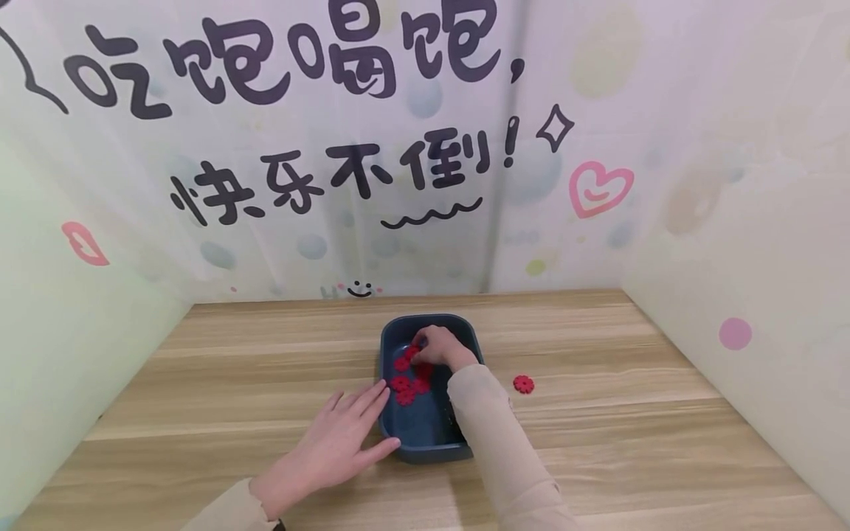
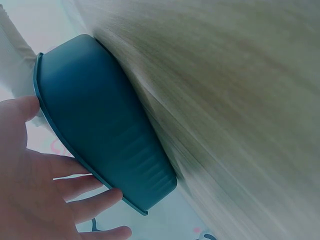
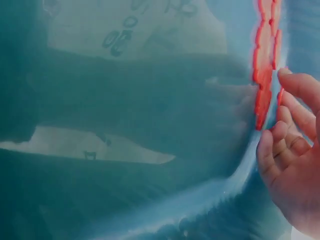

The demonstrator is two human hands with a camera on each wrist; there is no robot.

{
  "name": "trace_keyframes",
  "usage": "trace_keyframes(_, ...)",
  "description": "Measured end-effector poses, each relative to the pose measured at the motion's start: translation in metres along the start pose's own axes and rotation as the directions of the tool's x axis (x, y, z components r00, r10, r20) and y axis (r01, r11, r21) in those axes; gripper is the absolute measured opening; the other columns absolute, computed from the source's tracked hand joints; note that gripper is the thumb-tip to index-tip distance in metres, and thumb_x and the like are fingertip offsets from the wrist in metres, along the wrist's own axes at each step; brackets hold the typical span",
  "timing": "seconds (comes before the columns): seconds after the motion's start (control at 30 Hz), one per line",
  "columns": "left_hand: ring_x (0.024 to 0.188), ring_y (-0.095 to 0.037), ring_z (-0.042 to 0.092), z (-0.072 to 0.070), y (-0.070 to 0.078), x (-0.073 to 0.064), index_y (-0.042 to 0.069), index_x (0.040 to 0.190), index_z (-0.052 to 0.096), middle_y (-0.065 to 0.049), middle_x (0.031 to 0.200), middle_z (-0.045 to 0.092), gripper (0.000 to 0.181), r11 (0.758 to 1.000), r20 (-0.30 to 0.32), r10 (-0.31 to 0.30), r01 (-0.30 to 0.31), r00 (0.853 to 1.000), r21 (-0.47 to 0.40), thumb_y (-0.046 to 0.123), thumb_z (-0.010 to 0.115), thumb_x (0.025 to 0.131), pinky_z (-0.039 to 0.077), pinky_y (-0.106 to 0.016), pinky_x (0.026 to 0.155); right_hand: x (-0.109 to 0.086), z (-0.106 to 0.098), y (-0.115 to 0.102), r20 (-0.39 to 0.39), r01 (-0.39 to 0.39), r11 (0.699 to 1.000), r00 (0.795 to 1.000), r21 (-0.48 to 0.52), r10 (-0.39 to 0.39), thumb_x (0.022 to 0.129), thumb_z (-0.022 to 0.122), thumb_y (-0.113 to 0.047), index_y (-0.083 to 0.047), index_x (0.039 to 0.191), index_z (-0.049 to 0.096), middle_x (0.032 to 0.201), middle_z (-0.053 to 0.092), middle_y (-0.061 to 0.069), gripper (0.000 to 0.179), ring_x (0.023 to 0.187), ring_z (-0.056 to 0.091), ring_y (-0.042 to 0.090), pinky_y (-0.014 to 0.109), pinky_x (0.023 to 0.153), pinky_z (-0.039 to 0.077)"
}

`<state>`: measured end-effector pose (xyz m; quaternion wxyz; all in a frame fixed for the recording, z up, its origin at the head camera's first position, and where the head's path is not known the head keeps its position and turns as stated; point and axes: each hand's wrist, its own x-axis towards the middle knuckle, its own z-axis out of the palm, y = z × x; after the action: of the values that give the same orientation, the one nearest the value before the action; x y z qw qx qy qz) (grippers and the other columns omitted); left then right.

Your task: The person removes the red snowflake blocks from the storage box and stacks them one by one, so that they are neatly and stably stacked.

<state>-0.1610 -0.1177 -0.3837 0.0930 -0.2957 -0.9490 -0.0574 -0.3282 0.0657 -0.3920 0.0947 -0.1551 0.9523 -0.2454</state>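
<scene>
A dark blue rectangular bin (image 1: 425, 439) stands on the wooden table with several red flower-shaped pieces (image 1: 405, 397) lying in its left half. Reaching in over the right side, my right hand (image 1: 440, 346) has its fingers bent at the far end of the bin. It pinches a red flower piece (image 3: 281, 96), mostly hidden by the fingers. More red pieces (image 3: 263, 95) lie in a row beside the fingertips in the right wrist view. On the left, my left hand (image 2: 45, 195) rests on the bin's rim with spread, nearly straight fingers and thumb.
A single red flower piece (image 1: 523, 384) lies on the wooden table (image 1: 598, 442) to the right of the bin. Behind the table hangs a white printed curtain (image 1: 332, 243) with dark lettering. Pale walls (image 1: 764, 295) border the table on both sides.
</scene>
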Motion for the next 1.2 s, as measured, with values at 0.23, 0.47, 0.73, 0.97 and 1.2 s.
trace_keyframes(0.23,0.119,-0.027,0.036,-0.001,0.0,0.001,0.004,0.131,0.043,-0.009,0.136,0.036,0.069,1.0,-0.01,-0.004,0.004,1.0,-0.01,0.056,0.042,0.085,0.027,-0.054,0.091,0.002,-0.016,-0.001,-0.028,0.093,0.996,0.995,0.001,-0.093,0.077,0.069,-0.022,-0.008,0.103,0.062,0.073,0.054,0.001,0.031,0.068,0.05,0.014,0.027,0.065,0.042)
trace_keyframes(0.47,0.12,-0.026,0.036,-0.002,0.0,0.001,0.004,0.131,0.042,-0.009,0.136,0.035,0.07,1.0,0.009,-0.01,0.01,1.0,-0.02,0.057,0.041,0.085,0.026,-0.054,0.092,0.001,-0.041,-0.007,-0.021,0.133,0.991,0.991,-0.003,-0.133,0.077,0.069,-0.021,-0.006,0.104,0.061,0.077,0.054,0.002,0.032,0.071,0.05,0.016,0.028,0.065,0.042)
trace_keyframes(0.73,0.12,-0.026,0.036,-0.002,0.001,0.002,0.003,0.131,0.042,-0.009,0.136,0.036,0.071,1.0,0.004,-0.001,0.001,1.0,-0.025,0.056,0.041,0.085,0.027,-0.054,0.091,-0.006,-0.069,-0.011,0.006,0.157,0.988,0.988,-0.01,-0.157,0.076,0.07,-0.018,-0.007,0.101,0.063,0.081,0.057,0.004,0.028,0.073,0.05,0.017,0.027,0.066,0.043)
trace_keyframes(0.97,0.12,-0.026,0.036,-0.001,0.001,0.002,0.003,0.131,0.042,-0.009,0.136,0.036,0.072,1.0,0.001,-0.001,0.001,1.0,-0.018,0.059,0.037,0.085,0.027,-0.054,0.091,-0.014,-0.089,-0.009,0.039,0.195,0.978,0.981,-0.072,-0.192,0.076,0.069,-0.019,-0.005,0.103,0.062,0.081,0.056,0.004,0.032,0.073,0.05,0.018,0.028,0.066,0.042)
trace_keyframes(1.2,0.12,-0.026,0.036,0.0,0.001,0.003,0.004,0.131,0.042,-0.008,0.136,0.035,0.075,1.0,0.004,-0.003,0.003,1.0,-0.012,0.062,0.032,0.085,0.027,-0.054,0.091,-0.024,-0.097,-0.001,0.052,0.312,0.945,0.95,-0.094,-0.308,0.076,0.069,-0.02,-0.005,0.101,0.062,0.074,0.055,0.001,0.03,0.068,0.049,0.016,0.027,0.062,0.041)
